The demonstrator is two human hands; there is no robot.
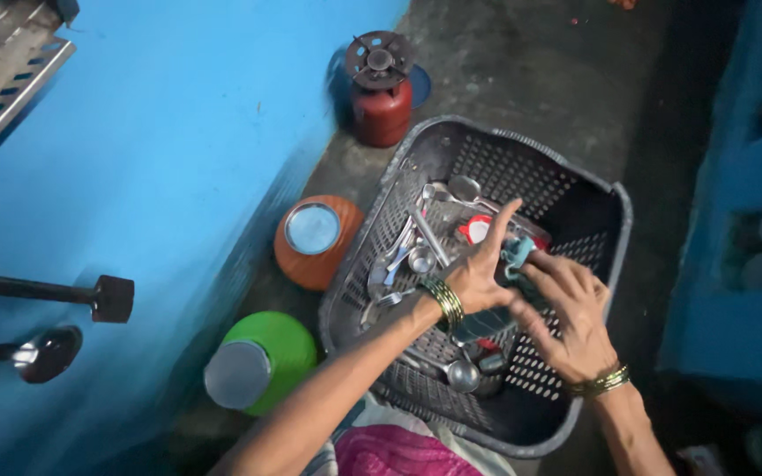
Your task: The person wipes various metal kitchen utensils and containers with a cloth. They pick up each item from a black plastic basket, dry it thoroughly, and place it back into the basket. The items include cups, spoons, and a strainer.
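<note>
A grey plastic basket (593, 198) of steel spoons (416, 256) stands on the concrete floor (504, 62) beside a blue wall (178, 159). Above the basket, the left hand (478, 273) and right hand (571, 322) meet on a small teal item (516, 251), fingers closed around it. Most utensils remain inside, so the work appears far from complete.

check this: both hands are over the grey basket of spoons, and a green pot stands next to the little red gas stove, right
Not quite. In the head view the pot beside the red gas stove is orange; the green pot stands further off. Both the left hand and right hand are over the grey basket of spoons.
</note>
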